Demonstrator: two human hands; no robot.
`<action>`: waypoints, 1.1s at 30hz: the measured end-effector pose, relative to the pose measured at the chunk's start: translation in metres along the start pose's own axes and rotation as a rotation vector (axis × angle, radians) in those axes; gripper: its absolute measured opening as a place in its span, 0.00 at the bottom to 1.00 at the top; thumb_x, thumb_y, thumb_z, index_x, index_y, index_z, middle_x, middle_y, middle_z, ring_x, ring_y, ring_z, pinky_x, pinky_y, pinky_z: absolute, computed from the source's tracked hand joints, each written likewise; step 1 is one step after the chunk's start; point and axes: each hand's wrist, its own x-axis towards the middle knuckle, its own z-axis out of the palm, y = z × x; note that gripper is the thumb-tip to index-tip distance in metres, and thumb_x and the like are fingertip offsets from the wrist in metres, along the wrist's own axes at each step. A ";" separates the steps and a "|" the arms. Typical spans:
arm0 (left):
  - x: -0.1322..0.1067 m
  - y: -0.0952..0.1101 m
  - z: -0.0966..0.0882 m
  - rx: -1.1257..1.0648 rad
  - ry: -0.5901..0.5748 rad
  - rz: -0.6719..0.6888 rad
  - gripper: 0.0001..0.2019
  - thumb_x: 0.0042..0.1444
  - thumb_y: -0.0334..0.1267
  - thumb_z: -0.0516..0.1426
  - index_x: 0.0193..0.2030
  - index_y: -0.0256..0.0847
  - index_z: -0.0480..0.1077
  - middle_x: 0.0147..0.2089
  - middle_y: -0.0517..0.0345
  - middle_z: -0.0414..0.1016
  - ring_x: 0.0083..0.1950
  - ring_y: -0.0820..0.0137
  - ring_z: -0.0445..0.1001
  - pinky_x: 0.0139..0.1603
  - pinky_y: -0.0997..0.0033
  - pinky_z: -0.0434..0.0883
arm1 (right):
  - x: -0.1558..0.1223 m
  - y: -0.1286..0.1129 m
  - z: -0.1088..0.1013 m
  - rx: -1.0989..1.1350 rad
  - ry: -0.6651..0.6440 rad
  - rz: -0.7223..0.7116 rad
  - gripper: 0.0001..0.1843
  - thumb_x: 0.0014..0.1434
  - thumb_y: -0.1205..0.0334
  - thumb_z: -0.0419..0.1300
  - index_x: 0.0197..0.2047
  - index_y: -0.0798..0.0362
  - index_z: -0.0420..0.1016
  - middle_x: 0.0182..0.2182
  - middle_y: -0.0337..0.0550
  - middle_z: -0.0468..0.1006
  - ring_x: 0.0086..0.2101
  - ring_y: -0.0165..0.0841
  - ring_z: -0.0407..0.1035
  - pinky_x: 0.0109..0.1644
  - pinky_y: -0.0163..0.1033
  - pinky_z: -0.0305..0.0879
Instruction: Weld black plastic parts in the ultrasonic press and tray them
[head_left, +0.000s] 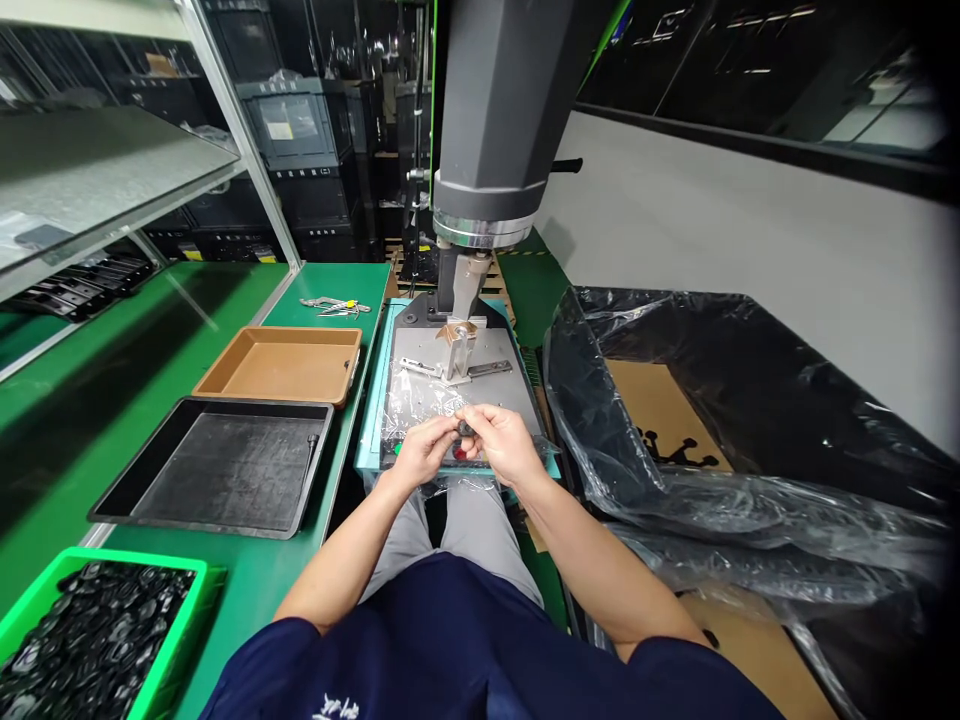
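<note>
Through the head camera, working remotely, I have both bare hands together over the near edge of the gray machine's (491, 110) base. A small dark part (466, 429) sits at the fingertips of my right hand (504, 442), which pinches it between thumb and fingers, just in front of the machine's upright metal fixture (459, 352). My left hand (427, 446) meets it from the other side, its fingers drawn narrow against the part; whether they grip it too, I cannot tell. The part looks dark and compact, its outline largely covered by my fingers, finer detail too small to read. Below it, a red button (459, 454) shows on the machine's near edge.

To the left of the machine, a brown tray (289, 368) stands beyond a black tray (225, 475), with pliers (337, 305) farther back; nearest me on that side, a bright green bin (206, 590) holds a heap of glossy black pieces (97, 640). To the machine's right, black plastic sheeting (607, 400) lines a container with cardboard (667, 410) inside.
</note>
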 end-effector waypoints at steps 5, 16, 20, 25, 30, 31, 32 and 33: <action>0.000 -0.002 0.000 -0.029 0.008 -0.033 0.13 0.67 0.39 0.51 0.50 0.42 0.75 0.45 0.51 0.80 0.45 0.66 0.78 0.49 0.64 0.75 | -0.002 0.003 0.001 0.090 -0.006 0.029 0.28 0.50 0.39 0.69 0.37 0.59 0.79 0.22 0.41 0.75 0.20 0.29 0.69 0.23 0.32 0.70; -0.009 -0.005 -0.003 -0.031 0.031 -0.093 0.15 0.67 0.43 0.50 0.48 0.41 0.75 0.44 0.50 0.79 0.45 0.66 0.77 0.49 0.62 0.74 | -0.010 0.004 0.007 0.192 -0.075 0.041 0.24 0.49 0.45 0.72 0.42 0.55 0.79 0.28 0.41 0.77 0.27 0.32 0.73 0.31 0.38 0.75; -0.018 -0.002 -0.006 -0.018 0.018 -0.103 0.13 0.67 0.42 0.51 0.43 0.41 0.75 0.40 0.51 0.78 0.42 0.67 0.77 0.46 0.64 0.74 | -0.008 0.009 0.002 0.140 -0.170 0.039 0.22 0.48 0.52 0.73 0.44 0.54 0.79 0.27 0.39 0.77 0.24 0.28 0.68 0.29 0.35 0.68; -0.049 0.015 -0.010 -0.012 -0.009 -0.148 0.11 0.66 0.40 0.53 0.43 0.40 0.76 0.41 0.49 0.79 0.42 0.66 0.77 0.45 0.66 0.74 | -0.014 0.027 -0.002 0.153 -0.362 0.168 0.18 0.44 0.55 0.75 0.35 0.55 0.78 0.23 0.36 0.72 0.21 0.24 0.60 0.23 0.30 0.55; -0.115 0.026 0.006 -0.071 -0.014 -0.365 0.12 0.65 0.40 0.53 0.44 0.39 0.76 0.41 0.51 0.80 0.42 0.67 0.77 0.46 0.66 0.73 | -0.041 0.070 0.008 0.112 -0.329 0.345 0.22 0.51 0.44 0.70 0.29 0.55 0.74 0.19 0.36 0.68 0.16 0.22 0.55 0.17 0.28 0.47; -0.129 0.026 0.012 -0.097 0.025 -0.428 0.11 0.65 0.41 0.54 0.44 0.39 0.76 0.41 0.51 0.80 0.42 0.67 0.77 0.46 0.66 0.73 | -0.047 0.080 0.008 0.093 -0.300 0.375 0.24 0.54 0.40 0.66 0.33 0.55 0.75 0.23 0.39 0.72 0.17 0.24 0.58 0.17 0.29 0.50; -0.141 0.027 0.017 -0.125 0.073 -0.492 0.12 0.64 0.42 0.55 0.43 0.39 0.76 0.41 0.51 0.80 0.42 0.67 0.77 0.46 0.66 0.73 | -0.052 0.089 0.007 0.068 -0.270 0.387 0.26 0.56 0.37 0.62 0.38 0.55 0.76 0.29 0.43 0.76 0.18 0.25 0.61 0.17 0.30 0.53; -0.152 0.028 0.022 -0.155 0.126 -0.555 0.12 0.64 0.43 0.55 0.43 0.38 0.76 0.41 0.51 0.80 0.42 0.66 0.77 0.46 0.66 0.74 | -0.057 0.099 0.005 0.037 -0.242 0.378 0.28 0.58 0.36 0.60 0.43 0.54 0.76 0.36 0.47 0.78 0.20 0.26 0.64 0.18 0.32 0.57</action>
